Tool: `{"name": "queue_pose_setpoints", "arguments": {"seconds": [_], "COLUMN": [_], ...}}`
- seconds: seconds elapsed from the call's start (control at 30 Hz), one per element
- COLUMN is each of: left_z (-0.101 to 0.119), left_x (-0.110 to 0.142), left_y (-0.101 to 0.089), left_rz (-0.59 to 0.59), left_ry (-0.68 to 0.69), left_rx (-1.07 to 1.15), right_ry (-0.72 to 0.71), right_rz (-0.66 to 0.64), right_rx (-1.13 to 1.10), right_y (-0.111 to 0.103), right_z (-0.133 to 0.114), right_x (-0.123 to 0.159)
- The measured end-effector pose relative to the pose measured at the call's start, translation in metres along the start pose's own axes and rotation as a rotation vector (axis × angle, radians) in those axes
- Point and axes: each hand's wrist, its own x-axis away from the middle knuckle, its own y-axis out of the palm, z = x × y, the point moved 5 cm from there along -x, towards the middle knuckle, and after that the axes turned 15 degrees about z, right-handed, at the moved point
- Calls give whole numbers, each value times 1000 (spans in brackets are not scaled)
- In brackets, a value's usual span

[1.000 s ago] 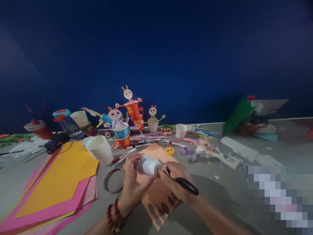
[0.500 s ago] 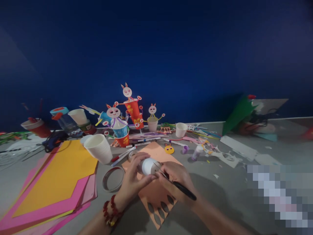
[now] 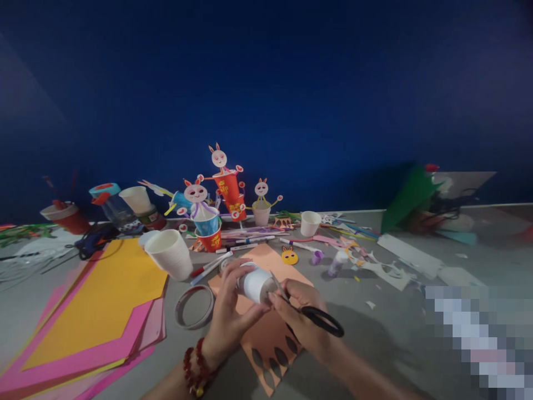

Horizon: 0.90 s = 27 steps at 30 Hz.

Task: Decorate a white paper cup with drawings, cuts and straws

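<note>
My left hand (image 3: pixel 232 304), with red bead bracelets at the wrist, is wrapped round a white paper cup (image 3: pixel 255 283) lying on its side in the air. The base of the cup faces right. In my right hand (image 3: pixel 303 311) is a pair of scissors (image 3: pixel 322 320) with black handles, its blades up against the cup's base. Whether a blade has pierced the base I cannot tell. Below both hands lies an orange sheet of paper (image 3: pixel 266 366) with several leaf-shaped holes at its near end.
Stacked white cups (image 3: pixel 170 255) and a tape roll (image 3: pixel 194 307) stand left of my hands. Coloured paper (image 3: pixel 95 294) covers the left side. Behind are rabbit-faced cup figures (image 3: pixel 207 222), markers (image 3: pixel 214 266), a yellow rabbit face (image 3: pixel 290 256), a glue bottle (image 3: pixel 337 263) and paper scraps (image 3: pixel 387 269).
The cup has turned a little in my left hand, showing more of its side. The scissors have swung, so a handle loop now shows wider. The whole view has shifted slightly.
</note>
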Motion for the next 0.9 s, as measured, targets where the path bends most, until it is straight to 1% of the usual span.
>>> {"name": "queue_pose_setpoints", "arguments": {"seconds": [0.07, 0.17, 0.23, 0.3, 0.37, 0.5, 0.73, 0.83, 0.9], "left_z": [-1, 1, 4, 7, 9, 10, 11, 11, 11], "left_x": [0, -1, -1, -1, 0, 2, 2, 2, 2], "left_y": [-1, -3, -3, -2, -1, -2, -4, -4, -3], "left_rz": [9, 15, -10, -44, -57, -39, -20, -16, -17], "left_ry": [0, 23, 34, 29, 20, 19, 73, 69, 54], "left_rx": [-6, -25, -59, -106, -139, -156, -206, -193, -179], "right_ry": [-18, -101, -160, -176, -136, -17, 200, 315, 347], "right_rz": [6, 1, -2, 2, 0, 3, -43, -47, -51], "right_rx": [-8, 12, 37, 49, 49, 13, -156, -263, -286], "right_y": [0, 0, -1, -1, -1, 1, 3, 4, 4], "right_z": [-1, -3, -5, -6, -5, 0, 10, 15, 17], "right_x": [1, 2, 3, 3, 2, 1, 3, 3, 4]}}
